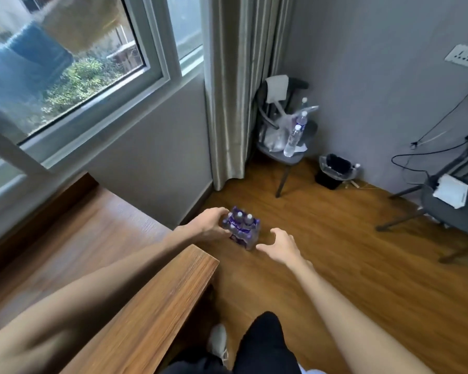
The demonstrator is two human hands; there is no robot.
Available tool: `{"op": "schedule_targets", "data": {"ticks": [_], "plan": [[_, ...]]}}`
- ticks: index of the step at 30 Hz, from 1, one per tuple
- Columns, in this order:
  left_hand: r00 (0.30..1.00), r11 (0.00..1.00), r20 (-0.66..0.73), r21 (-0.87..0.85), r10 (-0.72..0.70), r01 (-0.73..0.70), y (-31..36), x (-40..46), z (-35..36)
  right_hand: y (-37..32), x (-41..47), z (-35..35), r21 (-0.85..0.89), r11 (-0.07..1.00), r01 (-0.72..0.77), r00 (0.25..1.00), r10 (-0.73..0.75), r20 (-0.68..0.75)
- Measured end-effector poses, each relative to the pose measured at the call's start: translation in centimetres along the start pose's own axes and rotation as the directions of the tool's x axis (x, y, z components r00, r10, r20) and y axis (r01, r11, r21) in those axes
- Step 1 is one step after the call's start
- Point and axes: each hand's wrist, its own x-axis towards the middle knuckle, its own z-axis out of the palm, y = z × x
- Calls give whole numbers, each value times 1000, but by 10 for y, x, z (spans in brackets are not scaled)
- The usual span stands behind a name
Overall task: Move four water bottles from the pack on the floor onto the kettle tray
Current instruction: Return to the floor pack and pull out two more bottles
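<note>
A shrink-wrapped pack of water bottles [242, 229] with purple labels and white caps stands on the wooden floor, just past the corner of a wooden table. My left hand [210, 224] grips the pack's left side, fingers over its top edge. My right hand [280, 245] hovers open at the pack's right, fingers spread, a small gap from the wrap. No kettle tray is in view.
The wooden table [152, 298] fills the lower left under my left arm. A grey chair [287, 155] with loose bottles and plastic stands by the curtain [235, 85]. A black bin [334, 171], cables and another chair [449, 206] sit along the right wall.
</note>
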Motion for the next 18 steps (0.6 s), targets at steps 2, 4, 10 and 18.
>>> {"op": "schedule_targets", "data": {"ticks": [2, 4, 10, 18], "plan": [[998, 999, 26, -11, -48, 49, 6, 35, -2, 3, 37, -14, -1, 1000, 2, 999, -2, 36], [995, 995, 25, -24, -94, 95, 12, 71, -3, 9, 78, -25, 5, 1000, -2, 997, 2, 77], [970, 960, 28, -139, -240, 242, 27, 185, 2, 20, 202, -50, 26, 1000, 11, 976, -16, 216], [900, 831, 48, -366, -434, 420, 9, 336, 44, 45, 357, -23, 59, 989, -132, 926, 102, 364]]}}
